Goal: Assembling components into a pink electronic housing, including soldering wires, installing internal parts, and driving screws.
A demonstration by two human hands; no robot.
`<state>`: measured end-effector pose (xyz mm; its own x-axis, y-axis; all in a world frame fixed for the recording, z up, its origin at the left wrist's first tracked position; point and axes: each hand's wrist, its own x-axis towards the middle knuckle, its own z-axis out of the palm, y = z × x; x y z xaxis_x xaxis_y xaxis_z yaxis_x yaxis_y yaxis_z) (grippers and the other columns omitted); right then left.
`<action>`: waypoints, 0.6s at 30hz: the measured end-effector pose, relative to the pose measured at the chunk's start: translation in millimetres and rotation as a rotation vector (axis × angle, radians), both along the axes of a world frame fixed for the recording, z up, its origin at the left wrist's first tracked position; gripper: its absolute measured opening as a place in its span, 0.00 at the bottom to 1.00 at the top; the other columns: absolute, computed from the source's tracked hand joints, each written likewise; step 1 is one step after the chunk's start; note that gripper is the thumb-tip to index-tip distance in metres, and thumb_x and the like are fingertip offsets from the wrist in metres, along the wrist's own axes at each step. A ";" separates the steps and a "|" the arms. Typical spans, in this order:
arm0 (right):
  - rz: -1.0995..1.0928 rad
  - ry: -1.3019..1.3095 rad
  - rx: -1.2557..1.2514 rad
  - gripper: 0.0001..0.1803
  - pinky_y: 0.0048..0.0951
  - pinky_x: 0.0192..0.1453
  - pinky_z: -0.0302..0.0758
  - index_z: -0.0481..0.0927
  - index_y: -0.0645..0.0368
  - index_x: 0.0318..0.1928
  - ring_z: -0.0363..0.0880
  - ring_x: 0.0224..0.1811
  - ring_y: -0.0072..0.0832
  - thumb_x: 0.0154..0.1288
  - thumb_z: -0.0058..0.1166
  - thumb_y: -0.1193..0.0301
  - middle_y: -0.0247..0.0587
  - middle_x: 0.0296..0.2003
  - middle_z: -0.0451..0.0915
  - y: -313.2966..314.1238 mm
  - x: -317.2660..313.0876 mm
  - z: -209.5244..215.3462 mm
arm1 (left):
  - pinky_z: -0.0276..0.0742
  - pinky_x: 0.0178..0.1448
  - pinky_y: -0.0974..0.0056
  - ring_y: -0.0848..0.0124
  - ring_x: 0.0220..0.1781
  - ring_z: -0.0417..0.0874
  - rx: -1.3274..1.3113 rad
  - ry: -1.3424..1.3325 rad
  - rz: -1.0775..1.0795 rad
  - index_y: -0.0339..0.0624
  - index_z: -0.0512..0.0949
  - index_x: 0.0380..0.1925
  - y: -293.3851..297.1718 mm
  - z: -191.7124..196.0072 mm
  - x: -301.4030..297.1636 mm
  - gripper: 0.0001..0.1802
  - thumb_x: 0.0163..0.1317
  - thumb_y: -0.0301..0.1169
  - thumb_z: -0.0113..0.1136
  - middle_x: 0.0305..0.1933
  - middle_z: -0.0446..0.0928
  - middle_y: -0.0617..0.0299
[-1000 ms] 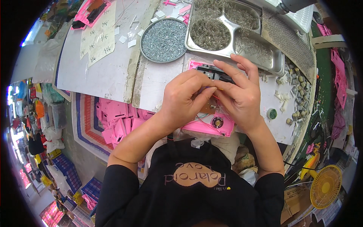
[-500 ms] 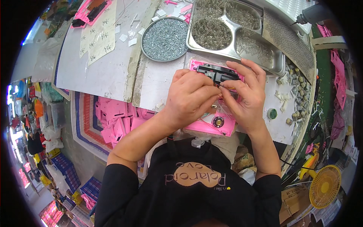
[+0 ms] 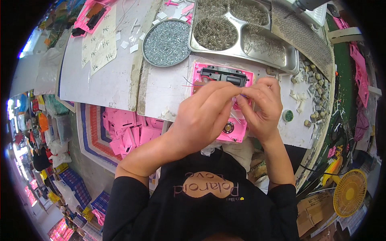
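A pink plastic housing [image 3: 238,135] lies flat on the white bench in front of me. A black part [image 3: 223,75] sits at its far end, and a round metal piece [image 3: 228,128] sits near its close end. Thin red and white wires [image 3: 189,84] stick out at its left. My left hand [image 3: 203,118] and my right hand [image 3: 263,106] hover over the middle of the housing. Their fingertips are pinched together on a thin wire. The spot under the fingers is hidden.
A round tray of small screws [image 3: 167,38] and a divided metal tray of springs and pins [image 3: 241,32] stand behind the housing. Small loose parts [image 3: 313,78] and a green cap [image 3: 287,115] lie to the right. Pink housings [image 3: 128,134] are piled on the floor; a yellow fan [image 3: 350,193] stands at lower right.
Both hands have slid a little toward me along the housing, so the black part at its far end now shows in full. The fingertips stay pinched together.
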<state>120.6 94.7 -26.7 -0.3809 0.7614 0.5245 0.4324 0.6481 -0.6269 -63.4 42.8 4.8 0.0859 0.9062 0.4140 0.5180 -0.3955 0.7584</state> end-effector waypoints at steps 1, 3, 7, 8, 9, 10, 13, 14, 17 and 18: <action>0.003 0.020 0.029 0.10 0.37 0.49 0.69 0.86 0.54 0.34 0.76 0.41 0.37 0.50 0.72 0.76 0.33 0.31 0.82 1.0 0.2 -1.3 | 0.83 0.45 0.55 0.52 0.44 0.86 -0.061 0.000 -0.045 0.36 0.79 0.50 3.4 -0.3 3.5 0.17 0.61 0.17 0.63 0.46 0.82 0.49; 0.004 0.057 0.085 0.10 0.37 0.49 0.69 0.86 0.55 0.34 0.77 0.37 0.36 0.49 0.72 0.75 0.33 0.29 0.81 2.6 2.3 -4.2 | 0.83 0.44 0.56 0.53 0.43 0.87 -0.064 0.007 -0.050 0.35 0.80 0.47 11.3 -9.8 5.4 0.14 0.61 0.18 0.63 0.43 0.83 0.50; 0.018 0.039 0.064 0.10 0.38 0.48 0.70 0.86 0.56 0.34 0.77 0.36 0.37 0.49 0.72 0.75 0.35 0.28 0.81 4.0 6.5 -1.2 | 0.82 0.42 0.56 0.55 0.38 0.87 -0.090 -0.035 -0.058 0.35 0.83 0.42 18.6 -12.7 5.6 0.09 0.60 0.20 0.65 0.37 0.84 0.52; 0.024 0.039 0.051 0.10 0.38 0.48 0.70 0.86 0.56 0.34 0.77 0.36 0.37 0.49 0.73 0.75 0.35 0.28 0.81 4.4 7.7 -0.9 | 0.82 0.41 0.56 0.55 0.37 0.86 -0.159 -0.066 -0.069 0.36 0.83 0.41 19.3 -12.6 4.3 0.09 0.60 0.20 0.65 0.36 0.84 0.52; 0.030 0.038 0.039 0.10 0.38 0.48 0.70 0.86 0.56 0.33 0.77 0.36 0.37 0.48 0.73 0.75 0.35 0.28 0.81 4.9 8.8 -0.5 | 0.82 0.40 0.56 0.55 0.36 0.86 -0.228 -0.096 -0.080 0.36 0.83 0.40 19.8 -13.1 2.7 0.08 0.60 0.21 0.65 0.35 0.84 0.52; 0.029 0.052 0.032 0.10 0.38 0.48 0.70 0.86 0.57 0.33 0.77 0.36 0.37 0.48 0.73 0.75 0.35 0.28 0.81 5.3 9.7 -0.1 | 0.81 0.39 0.57 0.55 0.36 0.86 -0.297 -0.126 -0.092 0.36 0.83 0.39 20.8 -13.0 1.8 0.07 0.60 0.21 0.66 0.34 0.84 0.52; 0.006 0.073 0.021 0.10 0.38 0.47 0.70 0.85 0.58 0.32 0.76 0.36 0.37 0.48 0.73 0.75 0.35 0.28 0.80 3.7 16.4 1.3 | 0.79 0.37 0.58 0.56 0.33 0.84 -0.293 -0.113 -0.135 0.36 0.83 0.39 26.4 -11.8 4.8 0.07 0.60 0.22 0.66 0.34 0.82 0.53; 0.001 0.072 0.025 0.10 0.37 0.46 0.70 0.85 0.58 0.32 0.76 0.36 0.37 0.48 0.73 0.76 0.36 0.28 0.80 2.6 18.6 2.1 | 0.79 0.36 0.58 0.56 0.32 0.84 -0.311 -0.098 -0.116 0.36 0.82 0.39 25.5 -11.5 5.0 0.07 0.60 0.22 0.66 0.34 0.82 0.53; -0.083 0.090 0.033 0.09 0.36 0.45 0.70 0.84 0.59 0.33 0.75 0.36 0.36 0.51 0.70 0.81 0.37 0.28 0.78 -9.0 53.1 7.9 | 0.79 0.36 0.58 0.57 0.31 0.82 -0.354 -0.076 -0.064 0.36 0.82 0.38 19.9 -8.0 4.8 0.06 0.60 0.21 0.66 0.33 0.80 0.54; -0.169 0.078 -0.024 0.09 0.34 0.47 0.71 0.83 0.60 0.34 0.75 0.38 0.34 0.53 0.67 0.84 0.37 0.30 0.78 -20.5 80.9 13.6 | 0.78 0.35 0.59 0.58 0.31 0.82 -0.361 -0.090 -0.051 0.36 0.81 0.38 17.9 -6.4 3.3 0.06 0.60 0.21 0.66 0.33 0.80 0.54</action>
